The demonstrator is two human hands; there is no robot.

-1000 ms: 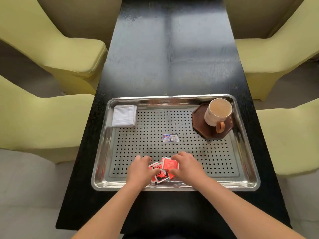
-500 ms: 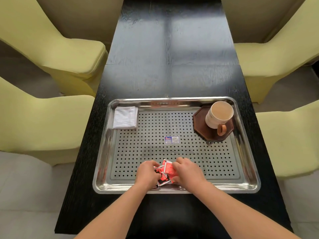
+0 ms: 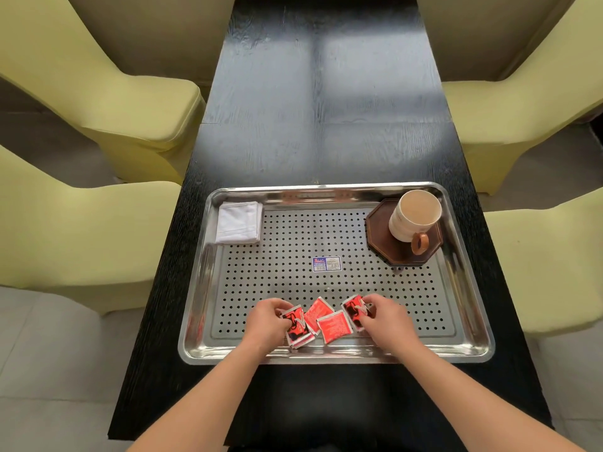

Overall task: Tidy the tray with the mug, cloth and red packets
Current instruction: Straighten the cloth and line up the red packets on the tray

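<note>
Left hand (image 3: 266,324), right hand (image 3: 386,319), red packets (image 3: 328,321) between

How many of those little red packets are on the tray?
4 visible, at the tray's near edge: one under the left hand, two loose in the middle, one pinched by the right hand. The left one looks stacked, so more may be hidden.

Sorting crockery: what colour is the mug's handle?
Brown, on the cream ceramic mug; head view.

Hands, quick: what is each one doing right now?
Left hand: closed on a red packet at the tray's near edge.
Right hand: closed on another red packet.
</note>
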